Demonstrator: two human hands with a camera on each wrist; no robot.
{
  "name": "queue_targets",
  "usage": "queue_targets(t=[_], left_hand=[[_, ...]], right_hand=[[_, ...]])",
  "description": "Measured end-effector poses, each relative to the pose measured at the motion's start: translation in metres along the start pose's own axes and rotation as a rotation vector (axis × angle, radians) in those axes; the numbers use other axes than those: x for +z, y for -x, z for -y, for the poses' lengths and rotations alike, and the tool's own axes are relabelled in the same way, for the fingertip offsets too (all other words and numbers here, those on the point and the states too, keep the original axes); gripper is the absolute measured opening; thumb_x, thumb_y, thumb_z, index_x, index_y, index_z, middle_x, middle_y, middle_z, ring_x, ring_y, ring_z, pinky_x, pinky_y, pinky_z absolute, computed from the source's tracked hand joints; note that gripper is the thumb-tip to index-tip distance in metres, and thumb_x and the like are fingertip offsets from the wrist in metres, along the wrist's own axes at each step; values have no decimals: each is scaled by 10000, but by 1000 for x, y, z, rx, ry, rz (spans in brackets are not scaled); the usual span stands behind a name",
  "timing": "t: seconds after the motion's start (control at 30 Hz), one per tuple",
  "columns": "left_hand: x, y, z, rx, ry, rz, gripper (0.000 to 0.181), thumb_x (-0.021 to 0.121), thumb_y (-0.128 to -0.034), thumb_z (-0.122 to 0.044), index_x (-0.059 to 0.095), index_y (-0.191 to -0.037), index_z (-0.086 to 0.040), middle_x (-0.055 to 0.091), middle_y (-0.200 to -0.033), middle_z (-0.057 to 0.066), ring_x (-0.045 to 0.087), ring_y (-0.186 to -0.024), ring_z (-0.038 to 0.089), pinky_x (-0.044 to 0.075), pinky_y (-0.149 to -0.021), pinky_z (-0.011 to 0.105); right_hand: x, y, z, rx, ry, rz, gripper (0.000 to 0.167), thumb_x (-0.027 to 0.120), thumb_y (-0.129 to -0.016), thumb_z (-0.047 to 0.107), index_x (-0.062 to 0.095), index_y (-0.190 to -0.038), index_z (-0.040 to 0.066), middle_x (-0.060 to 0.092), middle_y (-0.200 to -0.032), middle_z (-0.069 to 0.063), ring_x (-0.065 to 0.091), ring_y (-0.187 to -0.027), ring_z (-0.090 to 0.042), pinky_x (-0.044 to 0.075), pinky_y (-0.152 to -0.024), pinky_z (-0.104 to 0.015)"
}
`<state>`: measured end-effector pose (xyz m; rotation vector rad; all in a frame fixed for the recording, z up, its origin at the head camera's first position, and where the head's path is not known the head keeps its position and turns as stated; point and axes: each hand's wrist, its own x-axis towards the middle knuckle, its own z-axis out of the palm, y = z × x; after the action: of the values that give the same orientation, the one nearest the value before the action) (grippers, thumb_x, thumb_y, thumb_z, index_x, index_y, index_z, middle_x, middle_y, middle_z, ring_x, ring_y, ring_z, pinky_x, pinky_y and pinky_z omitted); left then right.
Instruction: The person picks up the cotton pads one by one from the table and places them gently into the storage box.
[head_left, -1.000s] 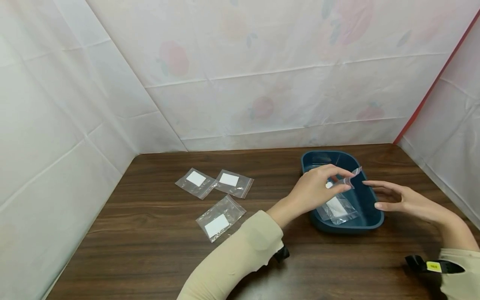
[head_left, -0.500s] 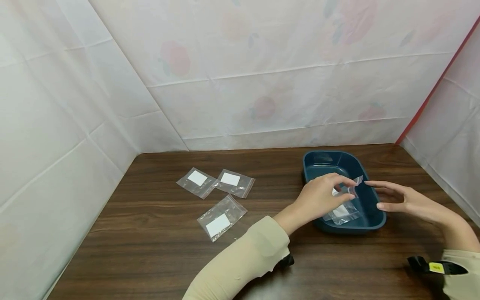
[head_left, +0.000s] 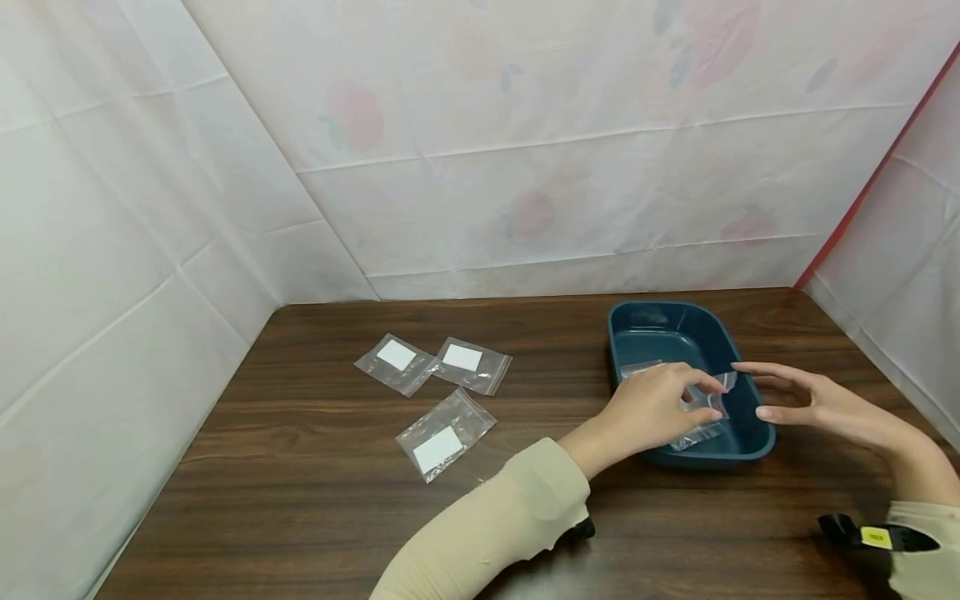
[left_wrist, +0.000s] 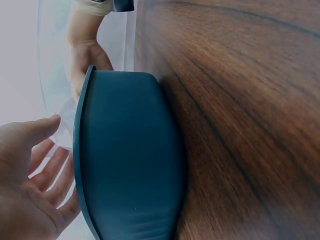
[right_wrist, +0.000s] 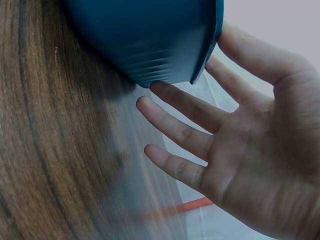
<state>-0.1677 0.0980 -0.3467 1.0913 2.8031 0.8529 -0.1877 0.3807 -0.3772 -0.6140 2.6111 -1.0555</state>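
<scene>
Low in the blue plastic basin [head_left: 675,310], my left hand [head_left: 651,408] pinches a clear zip-lock bag [head_left: 718,403] near its zip edge, thumb and forefinger slightly apart. Part of the bag is hidden behind the hand. Beneath and beside it lie other clear bags, mostly covered. In the left wrist view the thumb and fingers [left_wrist: 47,172] stand above the basin's rim. My right hand [head_left: 813,404] touches the basin's right rim with thumb and forefinger. Its other fingers are extended outside the wall, as the right wrist view shows.
On the dark wooden table [head_left: 300,500], three clear zip-lock bags with white labels lie left of the basin: one at far left [head_left: 396,356], one beside it [head_left: 472,367], one nearer [head_left: 446,435]. White patterned sheeting [head_left: 525,167] stands behind the table.
My left hand has moved lower and slightly right into the basin, carrying the zip-lock bag with it. My right hand stays at the rim.
</scene>
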Motion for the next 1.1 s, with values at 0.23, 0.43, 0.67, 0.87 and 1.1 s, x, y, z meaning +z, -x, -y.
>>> queue_targets(t=[0.23, 0.43, 0.67, 0.87, 1.1], left_hand=[[3, -2, -3, -4, -48, 26, 337, 680, -933, -423, 675, -1254, -317, 610, -1217, -188, 535, -915, -119, 403, -718, 55], [4, -3, -5, -8, -76, 30, 348, 691, -926, -428, 678, -1254, -314, 612, -1236, -181, 559, -972, -97, 417, -763, 67], [1, -1, -3, 16, -56, 17, 344, 684, -934, -414, 679, -1258, -298, 618, -1232, -173, 561, -1028, -82, 418, -800, 67], [-7, 4, -2, 48, -55, 2, 323, 662, -952, -406, 681, -1251, -286, 628, -1194, -168, 546, -979, -93, 402, -770, 50], [-19, 16, 2, 114, -68, -30, 306, 654, -960, -399, 692, -1238, -277, 639, -1143, -164, 531, -950, -82, 384, -752, 43]], right_hand=[[0, 0, 0, 2, -2, 3, 593, 623, -986, 164, 366, -1516, 90, 360, -1489, -283, 401, -1260, -501, 477, -838, -650], [0, 1, 1, 2, -17, 2, 596, 621, -985, 158, 363, -1516, 84, 334, -1498, -293, 392, -1261, -516, 481, -829, -651], [0, 2, 2, 3, -23, 6, 594, 621, -983, 157, 364, -1514, 80, 324, -1500, -300, 380, -1269, -537, 466, -818, -675], [-1, 2, 3, 8, -24, 11, 596, 617, -985, 160, 360, -1516, 82, 310, -1507, -304, 371, -1276, -548, 452, -815, -688], [-1, 1, 4, 12, -19, 13, 597, 618, -984, 169, 359, -1513, 70, 320, -1508, -305, 368, -1276, -555, 436, -799, -709]])
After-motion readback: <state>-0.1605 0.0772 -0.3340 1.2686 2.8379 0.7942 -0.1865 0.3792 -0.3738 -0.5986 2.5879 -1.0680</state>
